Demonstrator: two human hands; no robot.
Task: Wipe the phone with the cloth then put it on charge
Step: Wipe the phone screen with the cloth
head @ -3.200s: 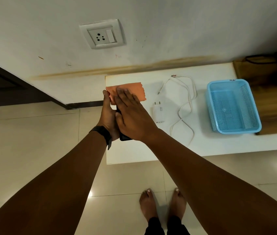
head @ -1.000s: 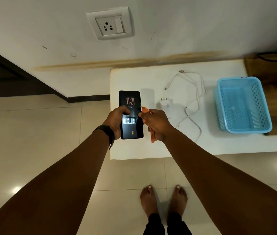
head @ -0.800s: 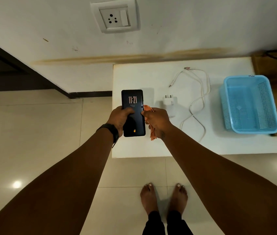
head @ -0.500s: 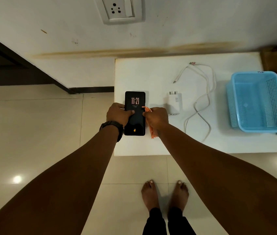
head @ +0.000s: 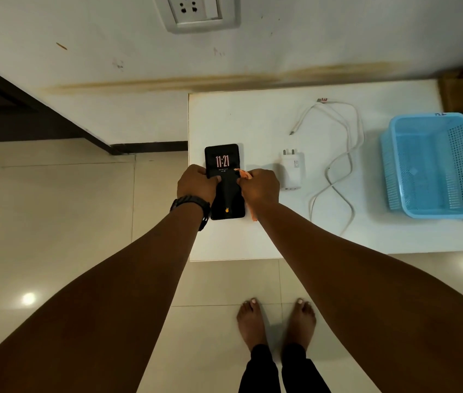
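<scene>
A black phone (head: 224, 165) with its screen lit, showing 11:21, lies low over the left part of the white table (head: 253, 120). My left hand (head: 196, 184) grips its left edge, thumb on the screen. My right hand (head: 260, 187) holds the bunched orange cloth (head: 243, 174) and its fingers touch the phone's right edge. A white charger plug (head: 292, 170) lies just right of my right hand. The white cable (head: 346, 154) loops beside it, unplugged.
A light blue plastic basket (head: 434, 165) stands at the table's right end. A wall socket with a switch (head: 199, 9) sits on the wall above the table. Tiled floor and my bare feet (head: 277, 321) are below the table's front edge.
The cloth went from spread over the phone to bunched in my right hand. Both hands lowered the phone toward the table's left part. The view tilted down.
</scene>
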